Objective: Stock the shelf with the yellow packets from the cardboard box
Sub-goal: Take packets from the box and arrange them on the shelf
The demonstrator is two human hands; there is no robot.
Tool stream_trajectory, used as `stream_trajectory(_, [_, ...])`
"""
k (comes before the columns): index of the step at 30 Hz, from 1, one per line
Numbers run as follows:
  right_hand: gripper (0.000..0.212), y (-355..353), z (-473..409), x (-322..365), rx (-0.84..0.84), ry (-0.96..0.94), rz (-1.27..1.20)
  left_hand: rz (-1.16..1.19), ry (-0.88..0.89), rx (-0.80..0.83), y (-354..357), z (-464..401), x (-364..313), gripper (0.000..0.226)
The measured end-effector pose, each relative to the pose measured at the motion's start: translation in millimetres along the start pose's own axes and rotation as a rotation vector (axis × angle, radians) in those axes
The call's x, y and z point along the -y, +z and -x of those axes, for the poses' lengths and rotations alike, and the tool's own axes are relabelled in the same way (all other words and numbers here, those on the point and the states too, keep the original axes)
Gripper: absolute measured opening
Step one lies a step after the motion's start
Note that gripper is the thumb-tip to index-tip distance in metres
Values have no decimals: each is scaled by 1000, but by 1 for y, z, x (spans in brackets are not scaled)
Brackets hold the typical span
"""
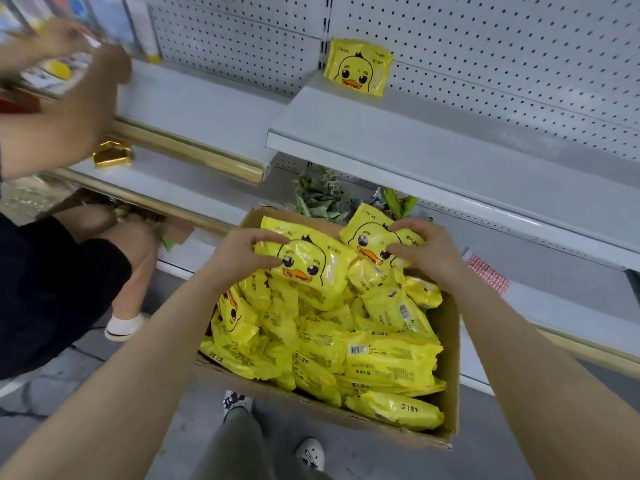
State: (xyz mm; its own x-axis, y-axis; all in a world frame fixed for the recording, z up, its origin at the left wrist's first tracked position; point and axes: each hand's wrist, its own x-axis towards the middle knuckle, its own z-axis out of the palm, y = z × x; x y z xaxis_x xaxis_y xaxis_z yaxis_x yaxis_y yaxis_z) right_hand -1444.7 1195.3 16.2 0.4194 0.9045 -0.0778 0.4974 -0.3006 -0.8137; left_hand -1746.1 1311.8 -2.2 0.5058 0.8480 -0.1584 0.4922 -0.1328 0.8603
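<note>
An open cardboard box (448, 368) on the floor in front of the shelves is full of yellow duck-face packets. My left hand (242, 252) grips one yellow packet (311, 268) at its left edge, lifted above the pile. My right hand (427, 251) holds a second yellow packet (372, 237) by its right side at the box's far end. One more yellow packet (358, 67) stands upright on the grey shelf (433, 140), leaning against the pegboard back.
Another person crouches at the left, an arm (65, 116) reaching to the left shelf bay with gold trim (194, 150). Green leafy goods (322, 199) lie on the lower shelf behind the box. My feet (277, 431) stand just before the box.
</note>
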Motion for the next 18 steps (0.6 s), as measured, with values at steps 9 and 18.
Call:
stream_trajectory(9, [28, -40, -74, 72, -178, -76, -335, 266, 174, -226, -54, -102, -62, 38])
stream_trajectory(18, [27, -35, -159, 75, -347, 9, -465, 248, 169, -305, -61, -237, -83, 36])
